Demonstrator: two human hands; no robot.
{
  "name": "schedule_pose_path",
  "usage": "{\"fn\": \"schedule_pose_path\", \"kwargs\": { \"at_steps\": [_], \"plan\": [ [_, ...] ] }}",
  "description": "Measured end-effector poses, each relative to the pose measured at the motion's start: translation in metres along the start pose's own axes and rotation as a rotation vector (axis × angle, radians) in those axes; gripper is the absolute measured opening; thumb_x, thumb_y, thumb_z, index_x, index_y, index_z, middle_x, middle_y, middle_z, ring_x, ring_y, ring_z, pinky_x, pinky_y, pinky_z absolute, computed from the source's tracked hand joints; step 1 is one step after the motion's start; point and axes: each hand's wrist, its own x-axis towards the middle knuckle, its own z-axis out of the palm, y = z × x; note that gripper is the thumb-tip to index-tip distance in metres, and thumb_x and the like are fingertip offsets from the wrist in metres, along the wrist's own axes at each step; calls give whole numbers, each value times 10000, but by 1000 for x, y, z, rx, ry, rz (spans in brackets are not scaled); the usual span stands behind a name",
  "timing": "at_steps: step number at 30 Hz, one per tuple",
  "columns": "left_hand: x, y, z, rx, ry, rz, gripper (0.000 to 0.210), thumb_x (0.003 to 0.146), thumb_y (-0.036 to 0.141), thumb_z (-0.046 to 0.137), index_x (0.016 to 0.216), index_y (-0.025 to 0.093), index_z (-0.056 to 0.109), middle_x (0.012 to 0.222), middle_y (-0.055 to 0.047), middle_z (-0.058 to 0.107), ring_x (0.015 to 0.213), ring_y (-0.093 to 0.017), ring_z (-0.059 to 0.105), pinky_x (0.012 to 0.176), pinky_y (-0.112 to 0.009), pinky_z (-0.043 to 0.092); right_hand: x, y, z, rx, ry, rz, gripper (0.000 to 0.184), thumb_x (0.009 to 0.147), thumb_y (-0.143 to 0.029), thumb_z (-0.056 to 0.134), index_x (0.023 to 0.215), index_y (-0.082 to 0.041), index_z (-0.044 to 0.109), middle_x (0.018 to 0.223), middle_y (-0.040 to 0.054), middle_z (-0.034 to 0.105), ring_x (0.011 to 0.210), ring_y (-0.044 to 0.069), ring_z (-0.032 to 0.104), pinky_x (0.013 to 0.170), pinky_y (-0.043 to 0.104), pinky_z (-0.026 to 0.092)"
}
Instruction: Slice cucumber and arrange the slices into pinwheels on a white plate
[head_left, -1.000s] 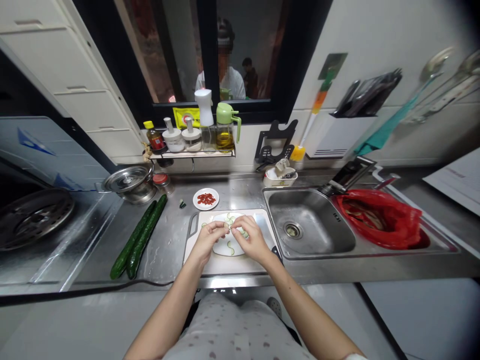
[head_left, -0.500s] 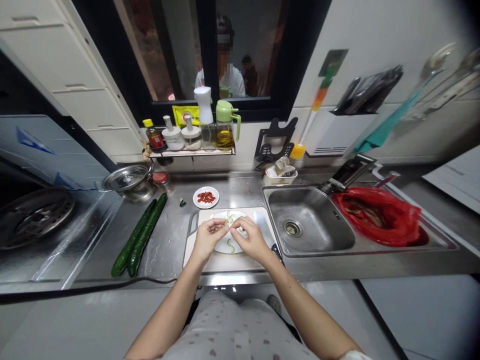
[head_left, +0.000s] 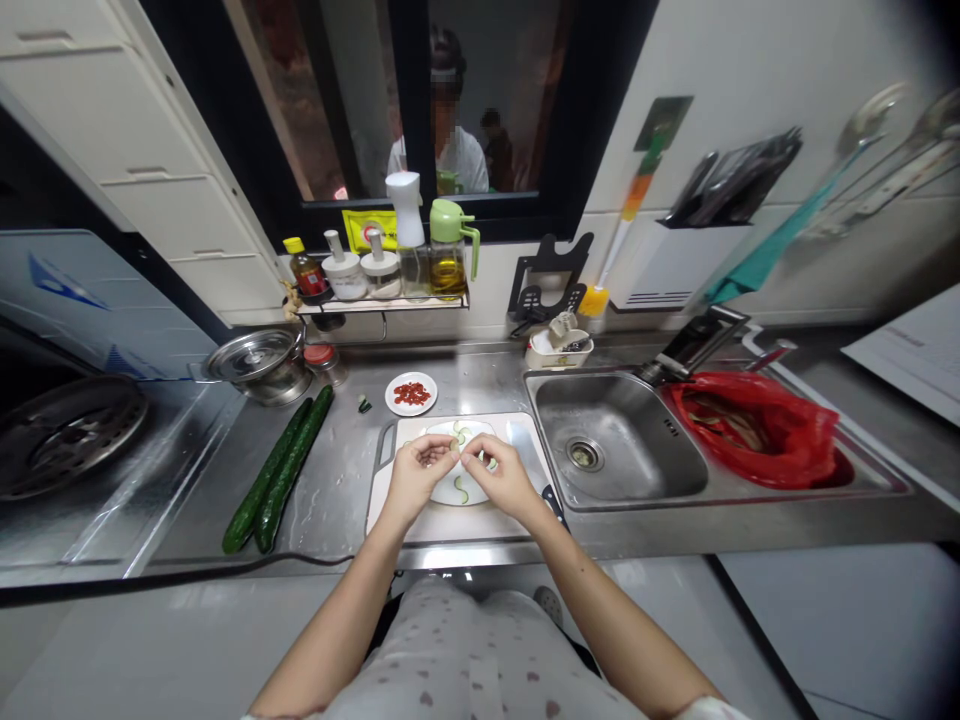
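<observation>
My left hand [head_left: 421, 468] and my right hand [head_left: 495, 466] meet fingertip to fingertip above a white plate [head_left: 442, 494]. Both are closed in a pinch on a small, pale cucumber slice, mostly hidden by the fingers. Curved cucumber slices [head_left: 461, 488] with green rims lie on the plate, some near its far edge and others partly behind my fingers. Under the plate is a light cutting board [head_left: 420, 526] with a grey handle. A knife with a black handle [head_left: 553, 503] rests at the board's right edge.
Two whole cucumbers [head_left: 289, 470] lie on the left. A small dish [head_left: 391, 395] of chopped red pieces sits behind the board. To the right are the sink [head_left: 630, 440] and a red plastic bag [head_left: 799, 440]. Bottles stand on a wall shelf [head_left: 382, 303]; a lidded pot [head_left: 274, 375] is at the left.
Both hands stay pinched together over the plate, with only a slight shift of the fingers. The camera view has moved a little; the plate and slices lie as before.
</observation>
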Motion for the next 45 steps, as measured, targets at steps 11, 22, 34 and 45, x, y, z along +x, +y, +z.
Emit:
{"fn": "schedule_pose_path", "kwargs": {
  "at_steps": [11, 22, 34, 45],
  "plan": [
    [1, -1, 0, 26, 3, 16, 249, 677, 302, 747, 865, 144, 702, 800, -30, 679, 697, -105, 570, 677, -222, 455, 5, 0, 2, 173, -57, 201, 118, 774, -269, 578, 703, -178, 603, 698, -15, 602, 667, 112, 530, 601, 223, 375],
    [3, -11, 1, 50, 14, 28, 304, 679, 267, 726, 956, 156, 667, 714, 13, 583, 645, -80, 512, 619, -198, 405, 8, 14, 0, 288, -163, 295, 128, 760, -294, 602, 708, -178, 583, 651, -16, 606, 621, 112, 561, 624, 239, 452],
    [6, -23, 2, 19, 17, -39, 210, 655, 284, 714, 769, 163, 586, 658, 34, 531, 598, -74, 476, 585, -193, 375, 7, 29, -1, 295, -206, 341, 168, 786, -345, 598, 795, -177, 592, 628, -21, 587, 598, 115, 561, 601, 239, 444],
    [4, -81, -9, 249, -10, -138, 168, 622, 235, 693, 760, 162, 631, 609, 38, 562, 568, -86, 511, 586, -201, 399, 3, 66, 6, -230, -324, 238, 100, 800, -209, 548, 817, -171, 639, 636, -25, 570, 626, 111, 492, 604, 207, 333]
  ]
}}
